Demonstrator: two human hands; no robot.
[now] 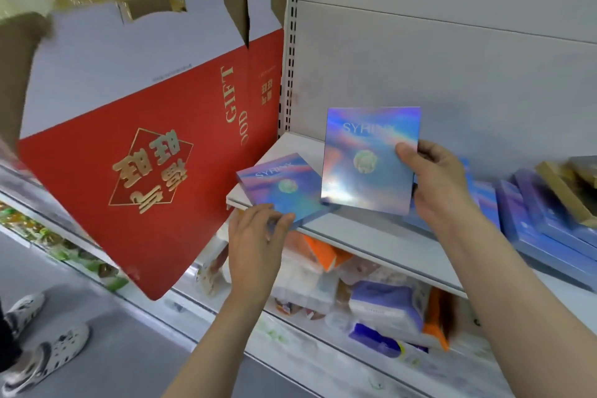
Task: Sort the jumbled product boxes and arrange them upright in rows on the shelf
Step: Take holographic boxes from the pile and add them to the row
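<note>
The right hand (442,184) grips an upright square holographic box (365,155); the left hand (258,229) pinches a flat matching box (274,184) on the white shelf (371,236).

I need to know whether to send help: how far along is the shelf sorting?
Early. No finished upright row shows. The right hand holds one holographic SYRINX box upright on the shelf; the left hand grips a second SYRINX box lying flat. A pile of blue boxes at right lies jumbled.
</note>
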